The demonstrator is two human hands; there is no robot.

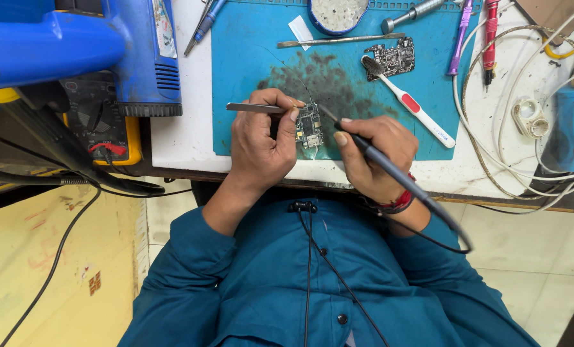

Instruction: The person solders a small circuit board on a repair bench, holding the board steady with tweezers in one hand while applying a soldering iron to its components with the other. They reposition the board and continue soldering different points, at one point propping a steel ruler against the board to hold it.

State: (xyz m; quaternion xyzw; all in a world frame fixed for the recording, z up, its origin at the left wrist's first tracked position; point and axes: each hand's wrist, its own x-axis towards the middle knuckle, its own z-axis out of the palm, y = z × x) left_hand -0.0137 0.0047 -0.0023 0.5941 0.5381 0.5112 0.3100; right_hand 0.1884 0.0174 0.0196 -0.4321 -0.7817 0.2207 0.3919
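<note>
- Left hand (261,144) had its fingers curled shut around a pair of slim grey metal tweezers (255,108), which lay level, handle end pointing away to the left
- Tweezer tips met the top edge of a small rectangular green circuit board (310,126); thumb rested just beside that board
- Right hand (372,157) gripped a dark pen-shaped soldering iron (390,170) like a pencil, fingers closed tight on the barrel, tip touching the board's upper right corner
- Iron's black cable (451,225) ran back past the wrist, which carried a red thread band (399,202)
- Board sat at the near edge of a teal rubber work mat (248,45), between both hands, beside a dark sooty smear on the mat
- Farther up the mat: a second, darker circuit board (393,58), and a white toothbrush with red grip (409,103) with its bristles just beside that board
- A flat steel spatula (338,41) lay near the top of the mat
- Blue hot-air station (142,51) stood to the left on the white bench, well apart from the hands
- White cables (492,148) looped at the right
</note>
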